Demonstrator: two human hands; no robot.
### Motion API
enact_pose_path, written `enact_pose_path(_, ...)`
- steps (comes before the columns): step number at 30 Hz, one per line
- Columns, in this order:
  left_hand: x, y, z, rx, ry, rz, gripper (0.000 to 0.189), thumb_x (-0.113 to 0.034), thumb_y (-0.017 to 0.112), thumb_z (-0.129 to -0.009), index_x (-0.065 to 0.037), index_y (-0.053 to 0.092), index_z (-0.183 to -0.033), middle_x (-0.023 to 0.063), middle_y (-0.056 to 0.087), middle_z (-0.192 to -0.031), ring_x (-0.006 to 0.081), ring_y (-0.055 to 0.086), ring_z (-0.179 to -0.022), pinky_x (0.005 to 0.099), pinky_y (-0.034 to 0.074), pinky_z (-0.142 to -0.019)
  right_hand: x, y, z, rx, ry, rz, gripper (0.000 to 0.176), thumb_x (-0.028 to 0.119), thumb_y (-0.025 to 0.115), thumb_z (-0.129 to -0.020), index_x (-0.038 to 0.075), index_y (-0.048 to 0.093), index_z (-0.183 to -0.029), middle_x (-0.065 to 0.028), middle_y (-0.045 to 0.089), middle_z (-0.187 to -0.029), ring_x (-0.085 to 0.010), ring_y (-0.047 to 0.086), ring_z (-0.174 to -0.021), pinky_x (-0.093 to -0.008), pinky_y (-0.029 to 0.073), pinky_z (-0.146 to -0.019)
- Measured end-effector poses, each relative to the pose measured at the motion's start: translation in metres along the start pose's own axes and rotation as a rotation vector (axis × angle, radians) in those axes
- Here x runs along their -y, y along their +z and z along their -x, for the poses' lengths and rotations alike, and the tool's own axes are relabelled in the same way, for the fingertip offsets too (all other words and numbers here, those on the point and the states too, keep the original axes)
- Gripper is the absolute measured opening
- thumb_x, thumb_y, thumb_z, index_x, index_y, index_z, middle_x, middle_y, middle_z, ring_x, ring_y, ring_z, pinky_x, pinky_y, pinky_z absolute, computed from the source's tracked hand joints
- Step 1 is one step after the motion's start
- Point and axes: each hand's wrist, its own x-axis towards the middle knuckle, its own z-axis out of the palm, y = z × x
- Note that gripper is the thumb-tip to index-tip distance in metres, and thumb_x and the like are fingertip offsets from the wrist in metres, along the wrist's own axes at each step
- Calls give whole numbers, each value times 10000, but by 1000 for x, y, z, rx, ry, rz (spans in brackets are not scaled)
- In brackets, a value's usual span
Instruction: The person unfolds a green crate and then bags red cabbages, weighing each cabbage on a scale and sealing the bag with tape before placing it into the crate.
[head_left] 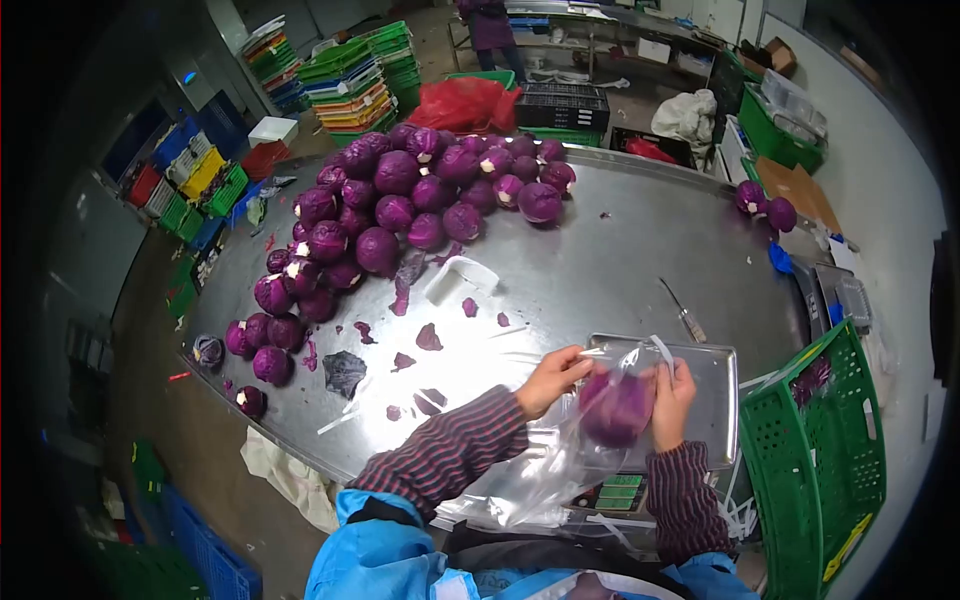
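A red cabbage (615, 410) hangs in front of me inside clear plastic, seemingly a bag (545, 475), slightly blurred. The fingers of my left hand (556, 378) pinch the plastic at the cabbage's upper left. On the other side, my right hand (672, 402) grips the plastic near a white strip (661, 350), its fingers closed. Both hands are above a shallow metal tray (722, 410). More clear plastic spreads over the table's near edge, below my left forearm.
A large heap of red cabbages (396, 172) covers the metal table's (600, 260) far left. A knife (684, 312), a white container (462, 280) and loose leaves (428, 337) lie on it. A green crate (815, 450) stands at right. Another person (488, 30) stands behind.
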Motion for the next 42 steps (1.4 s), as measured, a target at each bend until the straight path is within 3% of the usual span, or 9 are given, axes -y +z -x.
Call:
enact_pose_path(3,-33,-37,55,139,233,-114,146,-173,539,-953,-51,585,-1018,-8,633,-951,64,555,-854,236,434,-761,70,24,33,291,-82,-60,154,140,587,-914,-9,592,-872,-162,646,-756,-220,648,-634,-245,490,-593)
enact_pose_path(5,-61,-57,94,239,535,-452,97,-87,542,-924,-23,575,-990,41,641,-940,146,596,-890,341,434,-925,107,32,43,815,-756,166,94,98,604,-883,4,608,-872,-134,651,-703,-226,661,-625,-266,492,-562)
enact_pose_path(10,-69,-109,152,159,639,-655,84,-45,575,-858,-57,575,-941,66,609,-833,208,606,-866,442,391,-1013,89,72,91,943,-364,483,108,57,629,-794,67,649,-901,-132,648,-699,-245,657,-611,-329,506,-546)
enact_pose_path(12,-34,-122,173,255,676,-1088,93,-40,590,-832,-75,572,-916,62,601,-831,236,608,-888,473,337,-1049,81,75,121,1075,-753,655,162,77,656,-756,69,649,-917,-142,637,-698,-284,637,-595,-362,503,-538)
enact_pose_path(17,-57,-109,239,295,464,-1089,860,-92,749,-682,-137,309,-1420,83,517,-1260,263,466,-1232,604,193,-1098,71,105,164,1032,-652,738,213,92,689,-718,50,635,-920,-132,638,-784,-310,634,-678,-373,497,-590)
enact_pose_path(21,-16,-103,242,61,681,-1072,224,-95,746,-701,-107,619,-885,-1,568,-830,215,573,-916,560,242,-1077,90,121,170,1145,-591,747,209,79,702,-712,43,616,-900,-100,614,-775,-285,616,-709,-359,476,-596)
enact_pose_path(26,-14,-84,265,-144,698,-949,200,-87,741,-705,-111,600,-843,5,595,-925,233,555,-1018,559,226,-1080,120,123,158,1292,-193,660,182,100,733,-737,23,616,-854,-80,608,-755,-208,594,-664,-290,456,-598)
enact_pose_path(38,-11,-78,266,-260,688,-980,212,-281,802,-652,-131,675,-731,-23,594,-722,164,578,-793,563,224,-1071,115,138,141,1062,10,580,141,122,679,-826,-4,617,-842,2,584,-723,-61,528,-645,-225,432,-581)
enact_pose_path(42,-14,-73,266,-326,699,-1001,198,-245,810,-650,-116,667,-697,-17,599,-715,168,579,-793,574,211,-1078,99,165,159,1301,20,505,233,193,742,-778,1,624,-837,-15,587,-704,-81,541,-632,-246,439,-593)
